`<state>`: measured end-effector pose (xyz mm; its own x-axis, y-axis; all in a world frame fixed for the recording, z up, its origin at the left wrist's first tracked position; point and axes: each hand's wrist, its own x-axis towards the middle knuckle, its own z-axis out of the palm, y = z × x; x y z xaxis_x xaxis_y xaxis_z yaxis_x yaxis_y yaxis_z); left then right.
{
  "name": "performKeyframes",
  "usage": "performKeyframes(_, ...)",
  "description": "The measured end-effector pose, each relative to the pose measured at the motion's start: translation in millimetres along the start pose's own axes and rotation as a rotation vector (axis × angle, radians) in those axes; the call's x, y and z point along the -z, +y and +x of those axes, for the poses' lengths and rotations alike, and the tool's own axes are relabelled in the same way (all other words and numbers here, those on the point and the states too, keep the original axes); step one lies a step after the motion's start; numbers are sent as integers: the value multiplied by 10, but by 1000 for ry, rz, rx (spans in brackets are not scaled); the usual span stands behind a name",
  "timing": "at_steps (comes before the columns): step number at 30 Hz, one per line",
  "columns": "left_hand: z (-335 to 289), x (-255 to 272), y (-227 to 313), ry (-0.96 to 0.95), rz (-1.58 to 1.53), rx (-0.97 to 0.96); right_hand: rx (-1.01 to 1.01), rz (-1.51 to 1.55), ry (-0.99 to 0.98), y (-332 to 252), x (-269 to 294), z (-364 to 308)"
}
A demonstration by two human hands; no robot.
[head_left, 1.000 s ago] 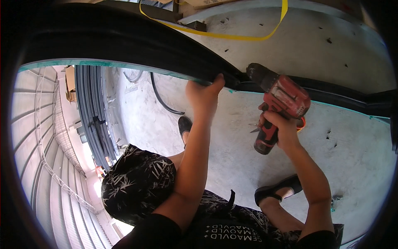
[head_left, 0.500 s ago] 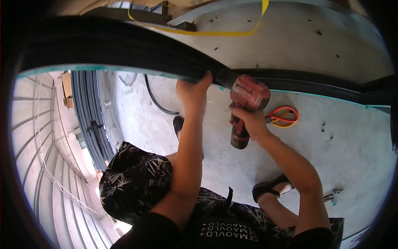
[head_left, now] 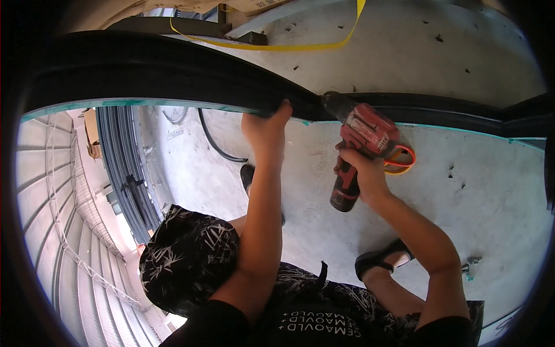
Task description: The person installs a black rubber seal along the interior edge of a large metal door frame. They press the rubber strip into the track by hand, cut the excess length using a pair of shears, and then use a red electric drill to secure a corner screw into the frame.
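My right hand [head_left: 364, 173] is wrapped round the handle of a red and black cordless drill [head_left: 370, 133]. The drill's dark nose points up and left, beside the joint between two black frame profiles. My left hand [head_left: 267, 124] grips the lower edge of the long black profile [head_left: 173, 66] just left of that joint, thumb on its near face; the other fingers are hidden behind it. Teal film runs along the profile's lower edge. Another black profile [head_left: 428, 110] continues to the right from the joint. Whether the drill's tip touches anything is hard to make out.
A yellow strap [head_left: 277, 47] hangs across the far side. On the grey floor lie an orange-red cable loop [head_left: 404, 159], a curved black strip [head_left: 213, 136] and small debris [head_left: 471, 267]. A bundle of long dark profiles [head_left: 127, 168] stands at left, near a cardboard box [head_left: 91, 133].
The drill in my right hand has moved a little to the right, away from the joint, and its nose now shows more fully. My left hand keeps its hold on the profile.
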<state>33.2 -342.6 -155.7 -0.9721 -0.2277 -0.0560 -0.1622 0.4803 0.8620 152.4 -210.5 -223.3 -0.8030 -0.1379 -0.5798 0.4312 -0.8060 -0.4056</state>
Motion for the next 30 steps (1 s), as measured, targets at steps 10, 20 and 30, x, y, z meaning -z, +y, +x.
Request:
performKeyframes(10, 24, -21, -12, 11, -30, 10, -6, -1, 132, 97, -30, 75)
performKeyframes(20, 28, -51, -44, 7, 59, -14, -97, -58, 61, 153, -1, 164)
performKeyframes(30, 229, 631, 633, 26, -255, -140, 61, -222, -102, -435, 185, -139)
